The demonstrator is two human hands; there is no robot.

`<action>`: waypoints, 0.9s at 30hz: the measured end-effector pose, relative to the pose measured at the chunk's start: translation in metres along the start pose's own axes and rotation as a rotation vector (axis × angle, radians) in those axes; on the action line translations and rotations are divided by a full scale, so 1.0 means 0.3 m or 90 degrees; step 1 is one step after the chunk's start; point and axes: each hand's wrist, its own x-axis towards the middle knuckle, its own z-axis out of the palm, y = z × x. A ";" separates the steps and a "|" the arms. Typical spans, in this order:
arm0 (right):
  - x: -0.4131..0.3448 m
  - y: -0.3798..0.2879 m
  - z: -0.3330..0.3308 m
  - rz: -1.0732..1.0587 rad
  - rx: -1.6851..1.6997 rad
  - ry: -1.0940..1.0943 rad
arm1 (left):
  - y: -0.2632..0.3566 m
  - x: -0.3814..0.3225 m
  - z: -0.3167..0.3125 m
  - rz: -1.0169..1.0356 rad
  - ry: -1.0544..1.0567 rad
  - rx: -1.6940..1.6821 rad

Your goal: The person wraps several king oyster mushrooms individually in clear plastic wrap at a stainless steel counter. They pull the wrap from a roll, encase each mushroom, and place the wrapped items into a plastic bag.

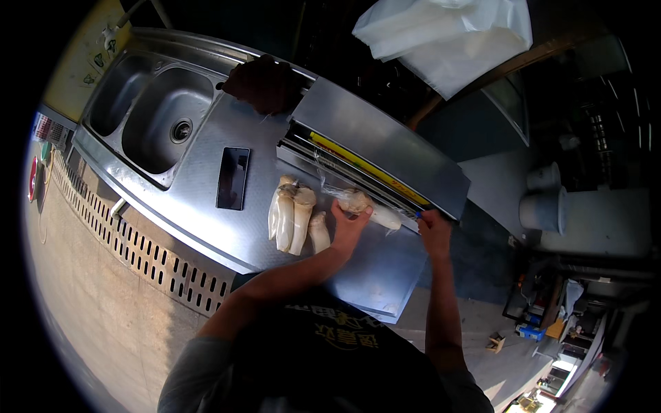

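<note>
On the steel counter (258, 129), my left hand (351, 227) grips a bundle of thick white mushrooms (384, 217), apparently king oyster mushrooms, by the brown base end. Clear film (328, 180) runs from this bundle to the metal film dispenser (382, 134), which has a yellow strip (369, 168) along its slot. At the dispenser's right end, my right hand (435, 232) pinches a small blue knob (419, 215). Left of my left hand lie a cluster of similar mushrooms (290, 214) and one shorter mushroom (319, 232), partly hidden by the forearm.
A phone (233, 178) lies on the counter, between the mushrooms and a double-basin steel sink (206, 103). A dark cloth (263, 85) rests at the back edge. White plastic bags (444, 36) hang beyond the dispenser. Pale buckets (539, 209) stand at the right.
</note>
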 end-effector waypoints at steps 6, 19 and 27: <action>0.013 -0.025 -0.043 -0.100 -0.156 -0.020 | 0.043 -0.017 -0.024 -0.029 -0.048 -0.024; 0.131 -0.259 0.141 -0.190 -0.008 -0.108 | 0.006 0.005 -0.020 0.032 -0.062 -0.035; 0.341 -0.723 0.431 -0.420 -0.106 -0.179 | -0.066 0.041 -0.055 0.060 -0.065 0.011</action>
